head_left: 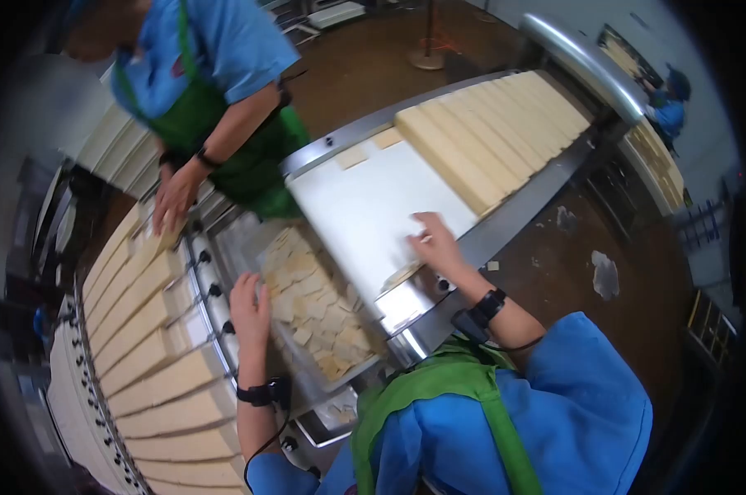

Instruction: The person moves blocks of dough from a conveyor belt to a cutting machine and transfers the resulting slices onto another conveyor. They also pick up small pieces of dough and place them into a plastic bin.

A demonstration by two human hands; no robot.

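Observation:
My left hand (250, 307) is over the left edge of a clear bin (340, 381), its fingers apart and nothing in them. The bin holds a heap of flat, pale yellow pieces (311, 309). Above the white belt (364, 214) is my right hand (435, 245), fingers spread and slightly curled, holding nothing that I can see. A few loose pieces (352, 157) lie at the belt's far side, and another lies near its front end, left of my right hand. Rows of stacked pale yellow slabs (492, 136) stand on the conveyor beyond.
At the upper left a co-worker's hands (173, 198) touch the long pale rows (154, 330) on the left conveyor. A metal rail (208, 289) with black knobs borders those rows. A round metal bar (583, 62) crosses the upper right. Another person (668, 107) stands far right.

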